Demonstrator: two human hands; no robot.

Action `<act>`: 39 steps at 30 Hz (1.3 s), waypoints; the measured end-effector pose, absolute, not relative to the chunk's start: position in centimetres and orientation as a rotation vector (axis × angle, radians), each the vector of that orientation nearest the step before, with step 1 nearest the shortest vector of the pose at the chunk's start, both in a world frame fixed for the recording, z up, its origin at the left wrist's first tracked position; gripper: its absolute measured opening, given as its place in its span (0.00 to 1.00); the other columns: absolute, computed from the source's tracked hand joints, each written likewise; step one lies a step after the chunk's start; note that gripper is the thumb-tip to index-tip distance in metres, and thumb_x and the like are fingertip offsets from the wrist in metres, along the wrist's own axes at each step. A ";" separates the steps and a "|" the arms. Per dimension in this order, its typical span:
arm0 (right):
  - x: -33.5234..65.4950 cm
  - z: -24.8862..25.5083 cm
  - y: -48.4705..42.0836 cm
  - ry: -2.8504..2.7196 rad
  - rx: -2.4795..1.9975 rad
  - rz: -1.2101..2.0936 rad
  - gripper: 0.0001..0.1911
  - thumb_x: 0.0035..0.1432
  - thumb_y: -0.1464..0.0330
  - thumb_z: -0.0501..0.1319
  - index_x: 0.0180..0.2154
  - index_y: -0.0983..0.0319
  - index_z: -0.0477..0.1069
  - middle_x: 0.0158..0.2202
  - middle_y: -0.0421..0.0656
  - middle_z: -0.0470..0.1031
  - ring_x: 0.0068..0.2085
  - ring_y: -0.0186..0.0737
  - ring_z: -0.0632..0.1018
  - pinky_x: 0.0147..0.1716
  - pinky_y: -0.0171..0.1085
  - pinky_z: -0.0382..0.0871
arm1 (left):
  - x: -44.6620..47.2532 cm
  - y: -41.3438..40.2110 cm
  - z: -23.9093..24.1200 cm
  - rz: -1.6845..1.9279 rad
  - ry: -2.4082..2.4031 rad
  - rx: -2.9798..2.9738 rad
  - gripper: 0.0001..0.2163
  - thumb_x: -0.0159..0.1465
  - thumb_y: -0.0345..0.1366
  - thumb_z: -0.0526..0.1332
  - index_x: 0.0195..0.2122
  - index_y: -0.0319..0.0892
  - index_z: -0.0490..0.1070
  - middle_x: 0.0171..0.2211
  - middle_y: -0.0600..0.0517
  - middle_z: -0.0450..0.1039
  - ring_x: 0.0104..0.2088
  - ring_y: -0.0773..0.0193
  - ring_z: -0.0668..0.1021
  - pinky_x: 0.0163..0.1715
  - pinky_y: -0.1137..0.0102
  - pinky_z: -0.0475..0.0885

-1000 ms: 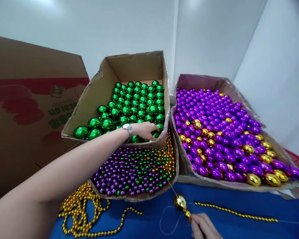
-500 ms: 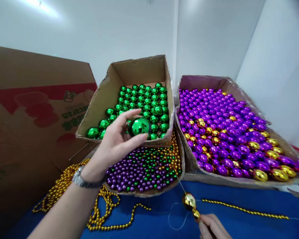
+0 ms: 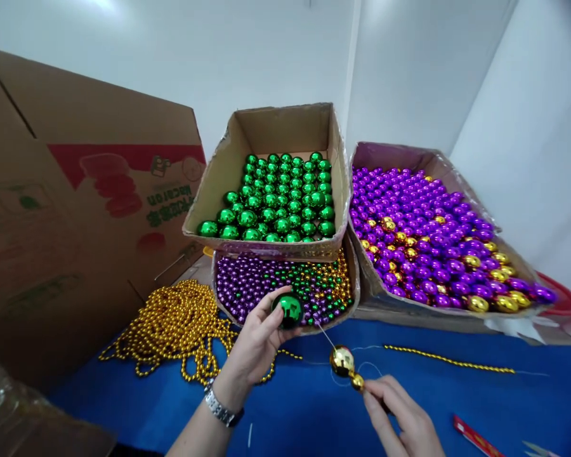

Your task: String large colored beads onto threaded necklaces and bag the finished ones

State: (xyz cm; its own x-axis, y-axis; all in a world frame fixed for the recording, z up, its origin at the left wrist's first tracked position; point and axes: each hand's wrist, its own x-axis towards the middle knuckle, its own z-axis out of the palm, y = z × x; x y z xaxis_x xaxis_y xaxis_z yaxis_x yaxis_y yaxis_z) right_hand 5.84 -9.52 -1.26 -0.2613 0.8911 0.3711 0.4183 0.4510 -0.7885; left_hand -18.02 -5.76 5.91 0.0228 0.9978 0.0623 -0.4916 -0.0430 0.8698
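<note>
My left hand [image 3: 254, 343], with a metal watch [image 3: 221, 405] on its wrist, grips a large shiny green bead [image 3: 291, 310] between thumb and fingers. Lower right, my right hand [image 3: 404, 416] pinches the near end of a needle whose far part carries a large gold bead [image 3: 342, 360] and a smaller gold bead [image 3: 357, 381]. The thin needle [image 3: 327, 337] sticks out beyond the large gold bead, its tip pointing up and left, a short way from the green bead. Pale thread [image 3: 372, 367] loops on the blue table behind the gold beads.
Cardboard boxes hold green beads [image 3: 270, 200], small mixed beads [image 3: 247, 282] and purple and gold beads [image 3: 423, 235]. A heap of gold bead strings [image 3: 176, 324] lies left, a straight gold strand [image 3: 450, 360] right. A tall carton [image 3: 23, 165] stands left; a red packet [image 3: 476, 437] lies in front.
My left hand has come down and toward me from the green bead box, carrying the green bead close to the needle tip. The view has tilted and shifted left.
</note>
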 end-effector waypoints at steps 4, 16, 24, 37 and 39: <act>5.6 -0.9 -10.2 -1.964 -1.058 0.627 0.10 0.65 0.65 0.51 0.40 0.58 0.70 0.29 0.41 0.71 0.27 0.34 0.75 0.26 0.28 0.68 | -18.0 -6.8 6.1 1.410 0.743 0.853 0.19 0.61 0.36 0.61 0.54 0.47 0.65 0.44 0.46 0.69 0.45 0.54 0.75 0.40 0.61 0.74; 6.0 -0.8 -11.6 -1.938 -1.023 0.543 0.09 0.65 0.68 0.51 0.41 0.59 0.70 0.30 0.42 0.71 0.29 0.35 0.75 0.29 0.29 0.68 | -17.2 -7.3 5.6 1.429 0.755 0.898 0.16 0.60 0.35 0.62 0.50 0.45 0.66 0.44 0.47 0.68 0.43 0.57 0.74 0.37 0.62 0.75; 6.4 -0.5 -12.1 -1.893 -1.096 0.632 0.10 0.66 0.68 0.50 0.40 0.59 0.69 0.32 0.42 0.70 0.32 0.36 0.73 0.31 0.32 0.66 | -16.3 -6.7 5.5 1.371 0.800 0.969 0.18 0.60 0.34 0.62 0.52 0.45 0.64 0.45 0.46 0.67 0.43 0.58 0.73 0.38 0.63 0.75; 8.4 -0.6 -11.7 -1.798 -1.215 0.671 0.09 0.66 0.69 0.50 0.39 0.60 0.69 0.33 0.42 0.68 0.32 0.36 0.72 0.31 0.32 0.64 | -15.2 -4.1 3.4 1.301 0.845 1.073 0.22 0.59 0.33 0.63 0.55 0.45 0.64 0.43 0.48 0.69 0.42 0.62 0.72 0.41 0.69 0.72; 8.8 -0.8 -11.3 -1.799 -1.217 0.659 0.08 0.66 0.69 0.51 0.40 0.59 0.69 0.33 0.42 0.68 0.33 0.36 0.71 0.32 0.33 0.64 | -15.0 -4.1 3.3 1.221 0.769 1.051 0.24 0.59 0.33 0.62 0.57 0.46 0.61 0.42 0.47 0.69 0.43 0.59 0.72 0.44 0.62 0.72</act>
State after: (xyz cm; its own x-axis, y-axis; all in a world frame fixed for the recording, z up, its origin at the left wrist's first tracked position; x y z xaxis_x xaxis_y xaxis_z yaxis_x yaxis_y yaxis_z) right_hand 8.85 -11.33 -0.82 -0.1709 0.9206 0.3511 0.4763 0.3891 -0.7885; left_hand -14.97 -4.11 3.35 0.2076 0.9759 0.0680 -0.3608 0.0117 0.9326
